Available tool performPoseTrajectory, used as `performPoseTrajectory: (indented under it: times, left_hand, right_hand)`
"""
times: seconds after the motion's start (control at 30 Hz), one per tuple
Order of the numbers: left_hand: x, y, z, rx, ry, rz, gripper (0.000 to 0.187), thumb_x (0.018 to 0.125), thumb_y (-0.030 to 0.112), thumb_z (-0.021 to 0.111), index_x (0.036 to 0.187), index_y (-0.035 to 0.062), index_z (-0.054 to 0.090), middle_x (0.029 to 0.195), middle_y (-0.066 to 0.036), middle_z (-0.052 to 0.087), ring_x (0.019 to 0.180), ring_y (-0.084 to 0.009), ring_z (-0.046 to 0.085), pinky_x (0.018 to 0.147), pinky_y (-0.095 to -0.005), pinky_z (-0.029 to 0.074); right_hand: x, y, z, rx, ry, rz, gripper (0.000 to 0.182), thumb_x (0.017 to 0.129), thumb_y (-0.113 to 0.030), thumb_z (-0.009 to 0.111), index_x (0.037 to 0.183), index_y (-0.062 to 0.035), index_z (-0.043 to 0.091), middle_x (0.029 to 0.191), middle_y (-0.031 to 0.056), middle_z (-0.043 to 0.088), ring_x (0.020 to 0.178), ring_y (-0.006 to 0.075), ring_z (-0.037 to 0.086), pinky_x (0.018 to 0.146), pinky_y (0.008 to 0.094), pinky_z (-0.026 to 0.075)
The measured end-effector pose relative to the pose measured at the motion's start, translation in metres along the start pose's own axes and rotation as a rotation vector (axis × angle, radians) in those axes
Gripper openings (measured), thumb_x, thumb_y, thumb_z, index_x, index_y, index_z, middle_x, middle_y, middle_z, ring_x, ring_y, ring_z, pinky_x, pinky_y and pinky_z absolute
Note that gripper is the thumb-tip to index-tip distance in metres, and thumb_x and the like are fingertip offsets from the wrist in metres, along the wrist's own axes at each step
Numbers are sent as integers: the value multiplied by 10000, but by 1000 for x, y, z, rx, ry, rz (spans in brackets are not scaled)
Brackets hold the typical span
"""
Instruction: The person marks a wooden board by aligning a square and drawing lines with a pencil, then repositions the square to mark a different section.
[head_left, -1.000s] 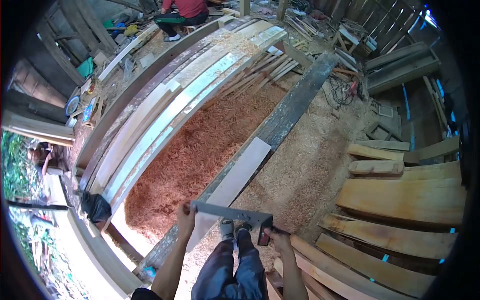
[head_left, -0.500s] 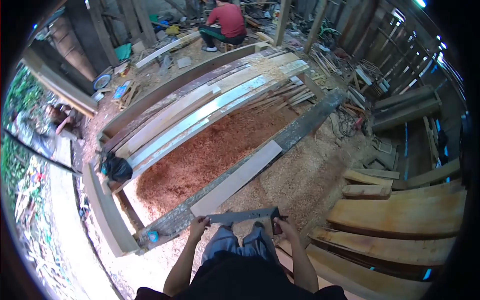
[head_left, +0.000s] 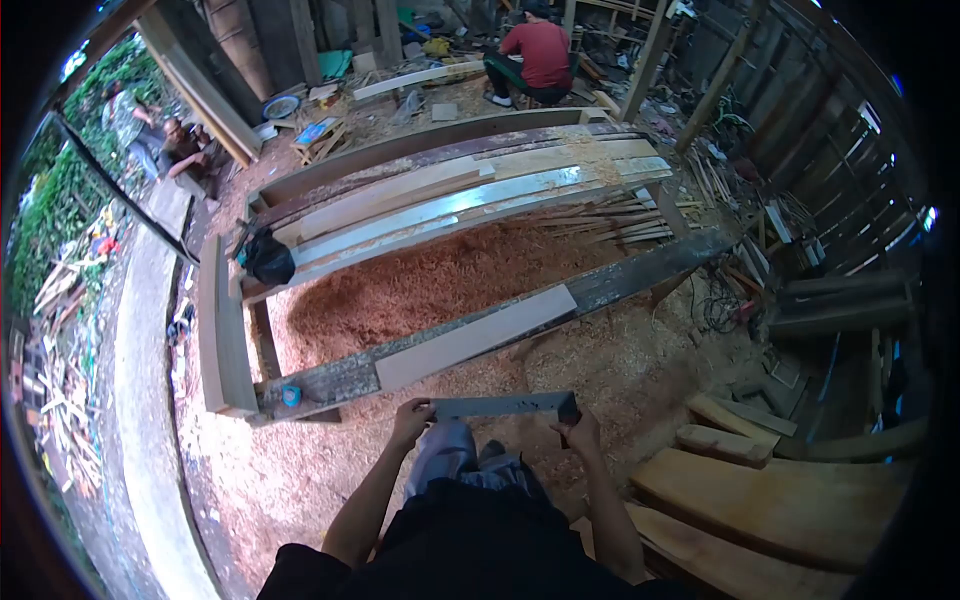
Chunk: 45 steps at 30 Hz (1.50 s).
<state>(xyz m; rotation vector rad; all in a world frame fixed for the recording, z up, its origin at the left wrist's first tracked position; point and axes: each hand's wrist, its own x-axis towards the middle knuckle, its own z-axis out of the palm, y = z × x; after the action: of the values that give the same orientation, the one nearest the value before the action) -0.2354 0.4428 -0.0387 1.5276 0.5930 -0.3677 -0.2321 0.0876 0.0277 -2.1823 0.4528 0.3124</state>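
A long dark grey piece with a darker, block-like right end [head_left: 500, 405] is held level in front of my legs. My left hand [head_left: 411, 420] is closed on its left end, and my right hand [head_left: 580, 430] grips the right end. Just beyond it, a pale flat board [head_left: 478, 335] lies on a long weathered plank [head_left: 345, 382]. A small blue round object [head_left: 291, 396] sits near that plank's left end. The fingertips of both hands are partly hidden by the piece.
Several long boards [head_left: 440, 207] rest on a frame beyond reddish shavings [head_left: 400, 300]. Thick timbers [head_left: 780, 505] lie at the lower right. A person in a red shirt [head_left: 545, 55] sits at the back; two people [head_left: 190, 155] [head_left: 128, 120] are at the left.
The view has turned left, so the bench and the seated person appear farther right. My hands still hold the grey piece, which now appears slightly higher and more level.
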Motion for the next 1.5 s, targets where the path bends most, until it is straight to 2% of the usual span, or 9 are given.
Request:
performPoseTrajectory:
  times: [0.23,0.33,0.4,0.63,0.8,1.13,1.23,1.3,1.5]
  left_hand:
    - [6,21,48,-45,-1,-19,291,871,157,680,1110,-4,639,834,-104,690,694,-159,654,583,-283,487]
    - [37,28,69,-47,-4,30,285,858,140,689,1097,-12,653,822,-98,685,690,-148,637,581,-279,481]
    - [53,36,90,-36,23,43,287,842,113,694,1083,-41,664,806,-89,677,668,-134,606,578,-273,473]
    - [136,75,178,-32,-70,-14,332,873,134,677,1152,-42,629,835,-75,667,705,-132,604,606,-263,480]
    - [182,97,240,171,-13,180,381,843,141,682,1187,-12,621,920,-155,669,753,-204,648,648,-316,524]
    - [254,123,360,338,19,71,497,827,209,694,1239,-39,565,1102,-194,607,784,-251,677,652,-337,577]
    - [277,100,408,157,133,-25,544,820,226,700,1256,-60,545,1110,-215,598,857,-290,667,723,-372,564]
    - [296,93,434,398,250,101,569,813,231,698,1264,-74,532,1128,-236,584,942,-334,640,817,-408,531]
    - [320,88,493,479,367,50,608,795,219,702,1285,-72,490,1191,-269,528,1109,-410,533,973,-454,434]
  right_hand:
    - [26,27,-30,-33,44,23,512,635,-166,824,1075,5,626,968,153,699,913,281,679,793,386,523]
    - [44,23,-48,-131,64,3,376,688,-120,748,1025,-12,621,920,153,693,878,296,685,762,400,519]
    - [59,17,-63,-97,98,73,502,622,-187,820,1059,-13,644,959,168,697,891,296,683,781,390,527]
    - [168,31,-124,-261,124,52,514,617,-213,833,1056,-17,651,942,176,699,892,315,683,776,403,526]
    - [242,16,-161,-356,199,57,509,644,-193,809,1094,-23,642,939,182,696,892,343,676,785,411,524]
    - [412,53,-214,-478,14,36,522,736,-131,742,1205,28,575,953,227,672,916,375,663,775,456,530]
    - [470,84,-216,-497,-31,-61,577,757,-114,734,1275,41,536,974,235,664,928,379,660,792,463,535]
    - [511,97,-212,-506,-7,-23,591,758,-51,725,1315,-15,531,1028,231,666,939,362,659,797,416,521]
    - [568,111,-209,-575,-67,6,598,837,-82,712,1380,-43,466,1131,212,622,989,367,633,827,423,526]
